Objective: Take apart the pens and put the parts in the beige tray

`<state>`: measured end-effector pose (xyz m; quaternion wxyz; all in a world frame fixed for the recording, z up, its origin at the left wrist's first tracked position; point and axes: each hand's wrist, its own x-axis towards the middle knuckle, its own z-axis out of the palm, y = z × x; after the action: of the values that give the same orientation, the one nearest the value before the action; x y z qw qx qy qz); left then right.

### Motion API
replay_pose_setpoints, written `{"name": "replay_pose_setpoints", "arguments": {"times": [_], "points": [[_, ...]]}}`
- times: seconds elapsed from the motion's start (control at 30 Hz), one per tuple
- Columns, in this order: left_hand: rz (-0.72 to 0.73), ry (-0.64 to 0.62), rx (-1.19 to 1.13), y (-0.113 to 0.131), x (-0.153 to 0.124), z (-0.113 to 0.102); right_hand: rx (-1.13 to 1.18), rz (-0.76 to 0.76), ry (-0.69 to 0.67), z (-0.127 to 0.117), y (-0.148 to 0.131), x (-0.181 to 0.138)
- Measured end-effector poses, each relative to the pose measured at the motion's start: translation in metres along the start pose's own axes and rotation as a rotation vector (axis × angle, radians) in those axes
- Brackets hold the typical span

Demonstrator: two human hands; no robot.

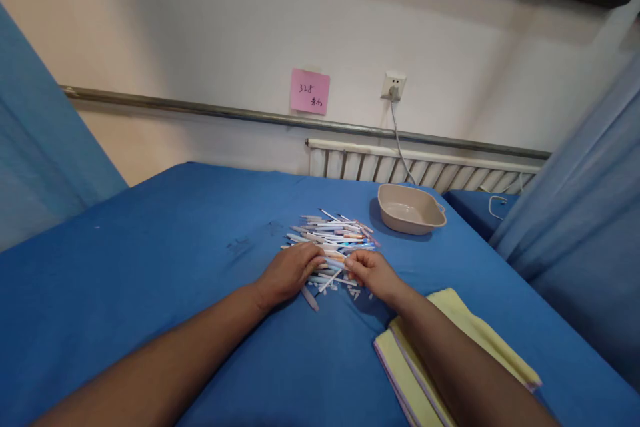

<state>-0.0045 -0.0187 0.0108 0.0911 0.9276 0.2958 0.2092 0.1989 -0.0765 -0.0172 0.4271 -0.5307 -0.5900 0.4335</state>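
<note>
A heap of slim pens and refills (330, 227), mostly white, pale blue and grey, lies on a blue-covered surface in front of me. My left hand (290, 271) is at the heap's near left side, fingers curled round one end of a light blue pen (335, 264). At the other end of that pen, my right hand (374, 273) has thumb and fingers pinched together. Small white pieces (353, 293) are scattered by the near edge of the heap. One greyish pen (310, 298) sticks out below my left hand. The fingertips partly hide the held pen.
A beige plastic basin (411, 210) stands beyond the heap to the right. A folded yellow towel (463, 320) lies under my right forearm. Behind are a radiator (365, 165), a metal rail, and a plugged-in socket (394, 85). Blue curtains (585, 180) hang on both sides.
</note>
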Motion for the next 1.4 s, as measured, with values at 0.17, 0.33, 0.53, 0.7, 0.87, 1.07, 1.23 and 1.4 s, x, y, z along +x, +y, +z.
{"name": "replay_pose_setpoints", "arguments": {"times": [0.17, 0.33, 0.53, 0.7, 0.87, 1.07, 1.23, 1.4], "points": [[-0.095, -0.031, 0.014, 0.003, 0.001, -0.007, 0.066, -0.032, 0.05, -0.001, -0.003, -0.002], [0.006, 0.095, -0.182, 0.008, -0.006, -0.01, 0.095, -0.045, 0.022, 0.001, -0.006, -0.003], [-0.117, 0.051, -0.188, 0.011, -0.006, -0.008, 0.135, -0.087, 0.031, 0.005, -0.005, -0.004], [-0.241, 0.048, -0.236, 0.004, -0.003, -0.012, 0.1, -0.097, 0.059, 0.003, -0.001, -0.003], [-0.1, 0.037, -0.286, 0.0, -0.002, -0.01, 0.112, -0.082, 0.049, 0.001, 0.005, -0.001], [-0.129, 0.135, -0.198, -0.01, 0.0, -0.022, 0.059, -0.073, 0.038, -0.012, 0.01, 0.003], [-0.226, 0.199, -0.255, -0.018, 0.001, -0.031, -0.099, -0.07, 0.056, -0.032, 0.011, 0.003], [-0.284, 0.224, -0.294, -0.018, 0.001, -0.035, -0.399, -0.071, 0.13, -0.044, 0.012, 0.002]]}}
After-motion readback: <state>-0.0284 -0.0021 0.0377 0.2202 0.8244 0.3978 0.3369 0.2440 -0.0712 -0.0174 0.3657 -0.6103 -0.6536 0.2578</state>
